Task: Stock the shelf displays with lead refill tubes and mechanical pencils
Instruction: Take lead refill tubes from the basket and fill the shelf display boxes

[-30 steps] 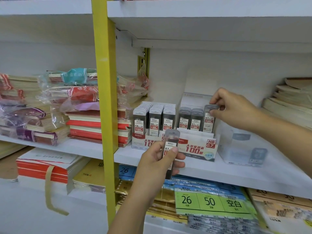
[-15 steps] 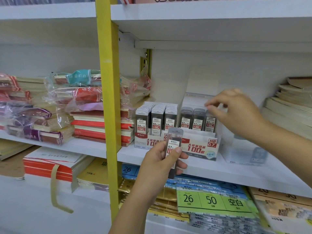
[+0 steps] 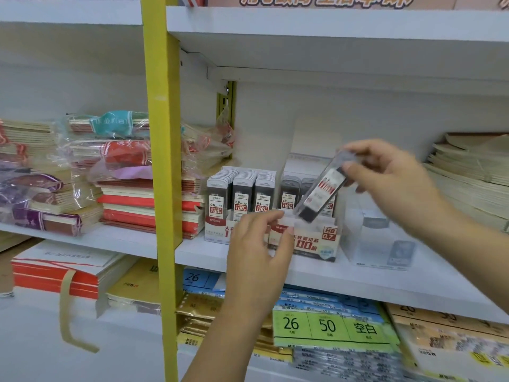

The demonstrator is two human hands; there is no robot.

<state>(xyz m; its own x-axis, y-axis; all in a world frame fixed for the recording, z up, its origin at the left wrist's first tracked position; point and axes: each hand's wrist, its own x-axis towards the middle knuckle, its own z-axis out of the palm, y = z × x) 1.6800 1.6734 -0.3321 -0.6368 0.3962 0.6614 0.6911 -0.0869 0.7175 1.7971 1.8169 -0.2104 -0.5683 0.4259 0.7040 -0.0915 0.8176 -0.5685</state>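
My right hand (image 3: 391,183) pinches a dark lead refill tube (image 3: 321,191) with a red-and-white label. The tube is tilted, its lower end just above the 0.7 HB display box (image 3: 316,244) on the middle shelf. Two other 0.7 tubes (image 3: 287,197) stand in that box. Beside it on the left, the 0.5 display box (image 3: 216,230) holds three full rows of tubes (image 3: 239,199). My left hand (image 3: 256,255) hovers in front of both boxes with relaxed fingers and holds nothing.
A yellow upright post (image 3: 162,161) divides the shelving left of the boxes. Wrapped notebook stacks (image 3: 124,175) fill the left bay. A clear plastic box (image 3: 385,244) and paper stacks (image 3: 468,172) sit on the right. Label packs (image 3: 327,326) lie on the lower shelf.
The tube that my left hand held upright is now in my right hand, tilted over the 0.7 box. My left hand has let go and risen toward the box fronts.
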